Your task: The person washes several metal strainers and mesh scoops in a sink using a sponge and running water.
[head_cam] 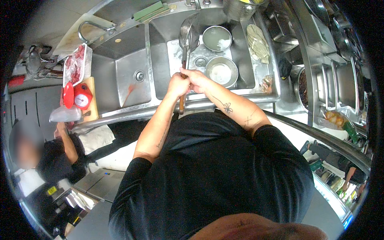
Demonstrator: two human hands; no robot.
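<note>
My left hand (177,84) is closed around the wooden handle (181,105) of a long metal strainer. My right hand (196,80) grips at the same place, its fingers meeting the left hand's. The strainer's mesh head (188,31) points away from me over the right sink basin (160,64); a second metal rod runs beside its shaft, and I cannot tell whether it is a separate tool. To the right of it, a round metal bowl (217,39) holds cloudy liquid. Nearer me stands another metal bowl (222,72) with a pale bottom.
The left basin (133,60) has a reddish streak. Beyond it are a white basket of red meat (78,64), a red scale (81,97) and a co-worker's arm (69,144). A folded cloth (257,43) lies on the right ledge, with a metal pot (244,9) behind.
</note>
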